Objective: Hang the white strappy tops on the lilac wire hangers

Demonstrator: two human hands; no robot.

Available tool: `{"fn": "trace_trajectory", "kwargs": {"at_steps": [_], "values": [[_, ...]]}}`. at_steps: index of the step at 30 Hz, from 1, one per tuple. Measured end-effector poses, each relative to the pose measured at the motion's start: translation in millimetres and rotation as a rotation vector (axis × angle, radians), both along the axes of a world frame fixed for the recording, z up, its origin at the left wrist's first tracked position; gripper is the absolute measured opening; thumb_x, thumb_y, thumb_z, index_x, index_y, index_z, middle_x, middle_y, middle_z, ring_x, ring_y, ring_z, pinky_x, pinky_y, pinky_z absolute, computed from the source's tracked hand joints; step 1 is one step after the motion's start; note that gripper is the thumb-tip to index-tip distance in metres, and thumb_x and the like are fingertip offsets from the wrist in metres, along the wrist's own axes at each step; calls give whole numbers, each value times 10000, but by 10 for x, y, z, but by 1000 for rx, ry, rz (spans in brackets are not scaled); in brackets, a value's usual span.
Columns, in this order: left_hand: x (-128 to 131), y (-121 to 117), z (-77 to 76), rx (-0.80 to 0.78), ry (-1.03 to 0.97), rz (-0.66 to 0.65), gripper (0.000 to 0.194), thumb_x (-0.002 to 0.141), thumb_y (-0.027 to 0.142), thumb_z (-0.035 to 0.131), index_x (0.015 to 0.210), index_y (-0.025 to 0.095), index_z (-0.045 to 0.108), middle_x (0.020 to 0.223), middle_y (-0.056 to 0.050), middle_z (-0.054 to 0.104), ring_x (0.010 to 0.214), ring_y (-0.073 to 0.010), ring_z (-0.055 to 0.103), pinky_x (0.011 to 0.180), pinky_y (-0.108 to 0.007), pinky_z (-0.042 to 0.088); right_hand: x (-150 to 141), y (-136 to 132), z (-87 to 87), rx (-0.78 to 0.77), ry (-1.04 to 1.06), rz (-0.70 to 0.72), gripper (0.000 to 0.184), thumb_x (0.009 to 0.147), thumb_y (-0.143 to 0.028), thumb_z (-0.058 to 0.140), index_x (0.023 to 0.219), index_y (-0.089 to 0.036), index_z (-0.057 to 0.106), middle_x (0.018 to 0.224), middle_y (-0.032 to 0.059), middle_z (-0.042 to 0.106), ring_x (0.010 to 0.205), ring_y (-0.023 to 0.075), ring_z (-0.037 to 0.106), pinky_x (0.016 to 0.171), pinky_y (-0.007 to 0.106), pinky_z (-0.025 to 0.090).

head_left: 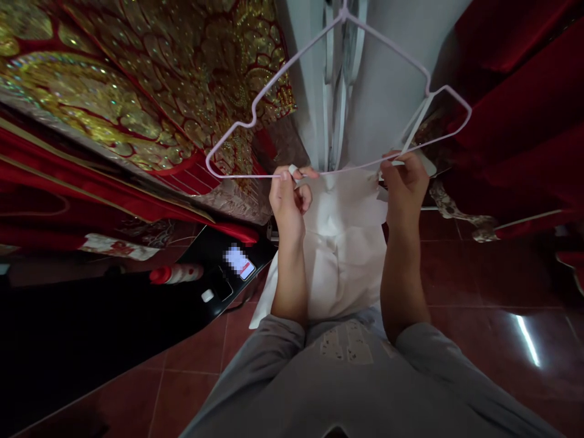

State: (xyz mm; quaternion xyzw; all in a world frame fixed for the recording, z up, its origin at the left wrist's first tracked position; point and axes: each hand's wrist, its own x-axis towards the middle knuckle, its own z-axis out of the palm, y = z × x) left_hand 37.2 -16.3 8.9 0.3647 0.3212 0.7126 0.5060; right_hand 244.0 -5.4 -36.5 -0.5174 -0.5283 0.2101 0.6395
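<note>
A pale pink clothes hanger [298,59] hangs in front of me, its shoulder notches and lower bar showing. My left hand [291,198] has its thumb and fingers closed on the lower bar, left of the middle; a small white band or strip shows at one finger. A thin white strap [416,126] slants down from the right notch to the bar. There my right hand [407,182] pinches the strap against or beside the bar; its exact hold is partly hidden. Below and between my hands hangs a white garment [337,255].
Gold-sequinned red costumes [150,91] hang at the left, dark red cloth [524,121] at the right. A black table [114,328] at lower left carries a lit phone [240,261], a red-capped bottle [176,275] and a small white case [207,295]. Red floor tiles [479,340] lie below.
</note>
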Motion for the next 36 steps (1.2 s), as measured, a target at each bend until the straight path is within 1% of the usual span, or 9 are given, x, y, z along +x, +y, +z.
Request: {"fn": "trace_trajectory", "kwargs": {"at_steps": [7, 13, 15, 18, 22, 25, 28, 32, 36], "values": [[-26, 14, 0, 23, 25, -9, 488, 1029, 634, 698, 838, 208, 556, 822, -6, 683, 429, -46, 314, 391, -233, 171, -133, -321, -92, 18, 71, -22, 348, 913, -566, 763, 1093, -283, 670, 993, 4, 675, 794, 129, 598, 714, 300, 501], [-15, 44, -21, 63, -9, -19, 522, 985, 670, 738, 838, 207, 546, 810, 0, 692, 412, -33, 303, 381, -228, 140, -67, -252, 398, 128, -86, 2, 323, 963, -574, 721, 1227, -387, 708, 1010, 41, 718, 904, 214, 691, 795, 409, 603], [-17, 38, -18, 27, 1, -30, 490, 1027, 620, 710, 829, 205, 538, 809, -4, 695, 414, -36, 320, 377, -222, 151, 52, -109, 568, 185, -127, -13, 418, 984, -605, 678, 1381, -478, 664, 1149, 35, 746, 947, 232, 720, 799, 432, 625], [-21, 20, -17, 24, 2, -52, 450, 1062, 565, 683, 834, 201, 552, 841, -14, 719, 418, -33, 328, 381, -205, 163, 354, 116, 687, 215, -161, 61, 442, 1031, -619, 580, 1473, -605, 589, 1445, -69, 702, 844, 185, 723, 677, 404, 619], [-33, 8, -16, 65, -4, -74, 431, 1054, 560, 701, 855, 199, 578, 868, -23, 733, 426, -29, 336, 390, -192, 182, 803, 289, 503, 259, -50, -23, 428, 1088, -545, 492, 1504, -585, 582, 1633, -111, 580, 899, 148, 756, 705, 337, 646], [-23, 6, -13, 7, -7, -61, 423, 1082, 540, 662, 845, 202, 570, 871, -23, 733, 426, -36, 334, 391, -198, 214, 896, 235, 216, 332, 138, -179, 381, 1105, -535, 440, 1384, -539, 699, 1453, -72, 712, 831, 124, 742, 637, 298, 611], [23, -2, -20, -19, -8, -73, 416, 1092, 541, 639, 853, 208, 567, 891, -17, 736, 429, -41, 333, 398, -204, 223, 624, 10, 30, 330, 216, -268, 240, 1065, -462, 569, 1157, -437, 790, 1064, -18, 781, 653, 107, 656, 546, 288, 535], [95, -14, -43, -14, -1, -76, 438, 1075, 583, 648, 855, 214, 567, 882, -5, 724, 428, -44, 324, 405, -218, 215, -34, -301, 127, 313, 111, -221, 199, 1015, -468, 669, 1130, -326, 746, 1033, 15, 774, 572, 104, 567, 515, 314, 490], [109, -16, -44, 26, -12, -73, 446, 1043, 611, 683, 860, 220, 570, 882, -7, 731, 427, -47, 323, 411, -230, 190, -420, -322, 383, 217, 0, -38, 287, 1022, -543, 652, 1177, -341, 786, 1216, 45, 815, 708, 148, 675, 636, 370, 600]]}}
